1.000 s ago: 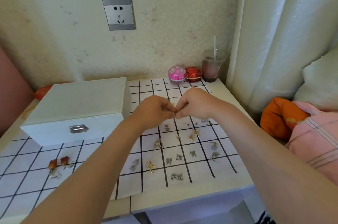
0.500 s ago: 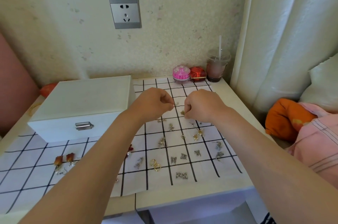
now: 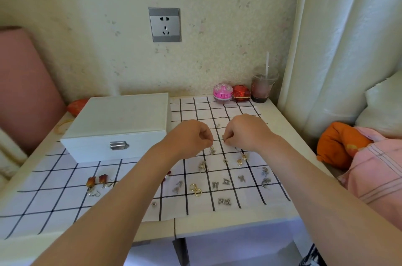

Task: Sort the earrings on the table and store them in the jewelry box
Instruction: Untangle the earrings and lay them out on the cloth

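Several small earrings lie on a black-checked white cloth (image 3: pixel 269 196): silver studs (image 3: pixel 225 201), gold hoops (image 3: pixel 195 189), and red rose drops (image 3: pixel 96 180) at the left. The white jewelry box (image 3: pixel 121 122) stands closed at the back left, its metal latch (image 3: pixel 118 145) facing me. My left hand (image 3: pixel 189 137) and right hand (image 3: pixel 248 133) hover side by side over the middle of the cloth, a small gap between them. My right hand pinches a tiny earring (image 3: pixel 224 138). My left hand's fingertips pinch something too small to make out, just above a silver earring (image 3: pixel 212 150).
At the back right stand a pink round case (image 3: pixel 223 92), a red case (image 3: pixel 241 92) and a plastic cup with a straw (image 3: pixel 262 88). A curtain (image 3: pixel 337 48) hangs at the right, with an orange cushion (image 3: pixel 339 144) beside the table. A socket (image 3: pixel 164 24) is on the wall.
My hands were touching fingertip to fingertip a second ago. They have drawn apart and moved lower toward the cloth, and the view has shifted slightly.
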